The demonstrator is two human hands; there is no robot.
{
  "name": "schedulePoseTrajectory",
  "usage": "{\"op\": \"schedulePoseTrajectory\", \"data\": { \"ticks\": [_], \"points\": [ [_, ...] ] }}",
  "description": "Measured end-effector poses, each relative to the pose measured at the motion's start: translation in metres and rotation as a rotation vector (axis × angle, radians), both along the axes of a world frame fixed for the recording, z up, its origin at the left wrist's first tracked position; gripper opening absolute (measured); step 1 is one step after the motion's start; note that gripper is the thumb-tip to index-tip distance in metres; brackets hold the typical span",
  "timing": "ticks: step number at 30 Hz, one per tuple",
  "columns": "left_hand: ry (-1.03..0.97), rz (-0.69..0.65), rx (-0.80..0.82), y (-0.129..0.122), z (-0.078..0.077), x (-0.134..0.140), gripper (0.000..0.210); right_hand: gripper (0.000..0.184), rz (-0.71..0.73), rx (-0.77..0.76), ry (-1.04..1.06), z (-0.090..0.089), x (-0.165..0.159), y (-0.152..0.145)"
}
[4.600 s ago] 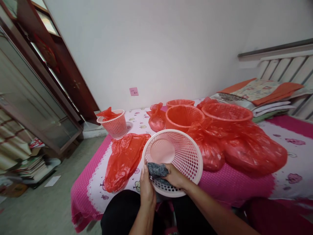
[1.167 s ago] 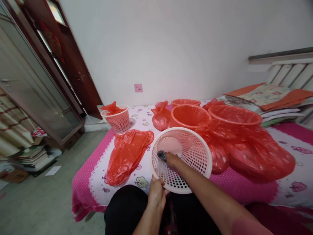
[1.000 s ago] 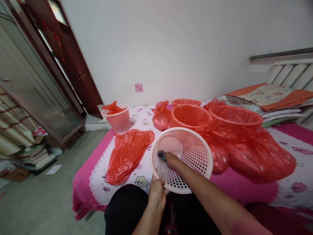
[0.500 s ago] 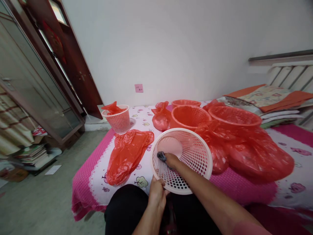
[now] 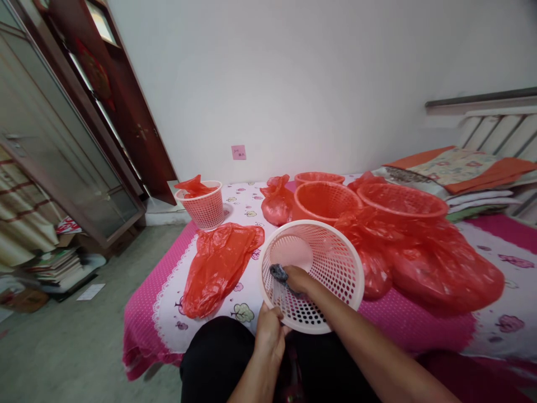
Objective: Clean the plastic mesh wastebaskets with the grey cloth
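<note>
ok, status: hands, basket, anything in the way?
Left hand gripping pink basket by rim. Right hand inside, holding gray cloth. Basket tilted, mouth toward camera. Right forearm crosses the opening.

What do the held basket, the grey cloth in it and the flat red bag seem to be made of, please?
Basket: probably smooth moulded plastic, given its even rim and regular holes. Cloth: likely a soft, matt fabric, since it bunches; its weave is too small to tell. Red bag: apparently thin, glossy plastic film, as it creases and shows bright highlights.
</note>
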State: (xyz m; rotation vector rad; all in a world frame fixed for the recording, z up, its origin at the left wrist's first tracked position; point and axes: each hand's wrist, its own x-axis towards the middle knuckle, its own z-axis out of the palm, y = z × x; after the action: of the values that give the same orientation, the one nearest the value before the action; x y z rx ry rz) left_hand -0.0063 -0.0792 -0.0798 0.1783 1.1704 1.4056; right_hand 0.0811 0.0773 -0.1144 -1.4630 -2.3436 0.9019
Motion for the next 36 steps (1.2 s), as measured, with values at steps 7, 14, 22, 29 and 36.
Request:
{"op": "schedulePoseTrajectory", "data": {
  "ticks": [7,14,22,29,36],
  "points": [
    [0.009,0.008,0.005,0.000,0.001,0.002,0.073,0.027,0.069,0.053,0.048,0.007,0.015,-0.025],
    [0.022,0.014,-0.013,-0.001,0.002,0.003,0.071,0.034,0.035,0.105,-0.011,0.013,0.022,-0.042],
    [0.015,0.007,0.003,-0.001,0.004,0.004,0.069,0.040,0.048,0.114,-0.072,0.025,0.026,-0.054],
    [0.019,-0.005,0.009,-0.002,0.006,0.003,0.063,0.038,0.075,0.094,-0.078,0.036,0.028,-0.059],
    [0.015,0.009,0.000,-0.001,0.007,0.002,0.061,0.033,0.120,0.077,-0.060,0.052,0.031,-0.065]
  ]
}}
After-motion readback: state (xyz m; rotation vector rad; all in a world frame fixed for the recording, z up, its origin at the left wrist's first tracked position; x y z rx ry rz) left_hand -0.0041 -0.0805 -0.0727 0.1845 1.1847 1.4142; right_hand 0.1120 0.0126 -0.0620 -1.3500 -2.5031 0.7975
